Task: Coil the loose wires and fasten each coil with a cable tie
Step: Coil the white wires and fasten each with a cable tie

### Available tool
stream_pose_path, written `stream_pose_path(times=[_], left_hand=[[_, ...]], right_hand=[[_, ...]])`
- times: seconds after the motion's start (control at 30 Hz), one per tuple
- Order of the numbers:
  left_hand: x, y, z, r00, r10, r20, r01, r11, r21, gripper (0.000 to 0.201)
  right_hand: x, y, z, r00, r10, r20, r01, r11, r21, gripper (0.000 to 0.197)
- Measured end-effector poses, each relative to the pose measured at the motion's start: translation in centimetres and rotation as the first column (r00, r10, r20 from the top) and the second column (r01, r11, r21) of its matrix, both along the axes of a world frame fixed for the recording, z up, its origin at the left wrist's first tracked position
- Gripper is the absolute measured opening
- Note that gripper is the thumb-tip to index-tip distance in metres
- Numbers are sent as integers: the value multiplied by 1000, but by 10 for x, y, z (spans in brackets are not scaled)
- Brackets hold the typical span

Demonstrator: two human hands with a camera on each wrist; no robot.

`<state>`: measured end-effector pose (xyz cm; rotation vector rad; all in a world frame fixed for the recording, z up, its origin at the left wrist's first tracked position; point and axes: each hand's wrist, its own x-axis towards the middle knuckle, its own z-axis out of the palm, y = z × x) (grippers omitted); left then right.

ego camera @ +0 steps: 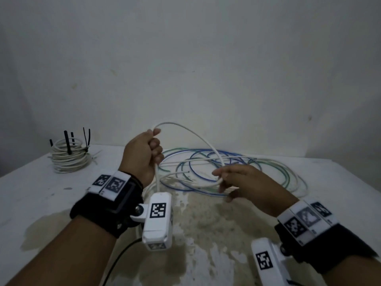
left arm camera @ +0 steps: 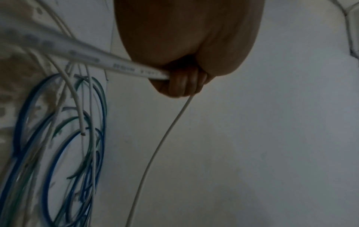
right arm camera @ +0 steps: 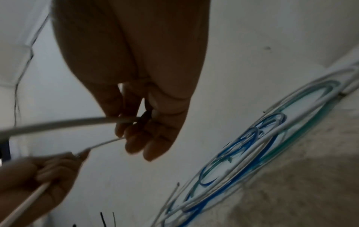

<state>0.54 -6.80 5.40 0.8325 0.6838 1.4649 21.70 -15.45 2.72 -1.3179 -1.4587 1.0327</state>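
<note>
Head view, stained white table [ego camera: 51, 195] against bare grey wall [ego camera: 206, 58], left hand [ego camera: 142, 155] fisted round white wire [ego camera: 198, 133], right hand [ego camera: 245, 182] fingers loosely curled around it, blue and green wires [ego camera: 206, 162] beyond the fingertips.

So on the table [ego camera: 37, 195], the finished coil [ego camera: 69, 159] sits way out at 10 o'clock with cable ties [ego camera: 86, 139] sticking up from it. The loose wires [ego camera: 237, 172] are sprawled around 1 o'clock near the wall [ego camera: 206, 58], and both hands hover right in front of them.
</note>
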Motion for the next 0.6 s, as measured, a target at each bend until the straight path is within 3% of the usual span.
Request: stream_pose_path(times=[0.07, 0.13, 0.17, 0.2, 0.27, 0.33, 0.37, 0.47, 0.53, 0.6], left_hand=[[5, -2, -3, 992, -113, 56, 116, 992, -55, 24], [7, -4, -6, 973, -213, 90, 223, 969, -111, 21], [8, -6, -8, 965, -248, 87, 258, 957, -133, 21], [10, -7, -9, 961, -269, 71, 277, 949, -149, 22], [16, -9, -12, 961, -276, 35, 278, 947, -158, 24], [22, -11, -13, 961, -277, 16, 276, 949, -153, 22], [23, -13, -13, 959, -284, 6, 282, 948, -149, 21], [27, -19, -14, 945, -326, -17, 320, 936, -146, 20], [31, -23, -14, 939, -341, -52, 330, 932, -147, 23], [37, -26, -16, 941, -324, -98, 313, 943, -116, 22]], right_hand=[[0, -3, 2, 998, 62, -5, -62, 998, -12, 23], [1, -5, 1, 943, -2, 332, -47, 989, 137, 7], [2, -4, -1, 873, -78, 481, -40, 972, 231, 6], [2, -3, -4, 806, -169, 568, -22, 949, 313, 20], [3, 1, -10, 701, -350, 621, 36, 888, 459, 40], [3, 7, -17, 650, -499, 574, 46, 779, 625, 35], [2, 10, -20, 699, -496, 515, 61, 759, 649, 26], [-10, 12, -21, 910, -320, 263, 146, 843, 518, 18], [-22, 9, -19, 935, -317, 158, 191, 827, 529, 18], [-29, 8, -20, 945, -317, 84, 223, 809, 543, 34]])
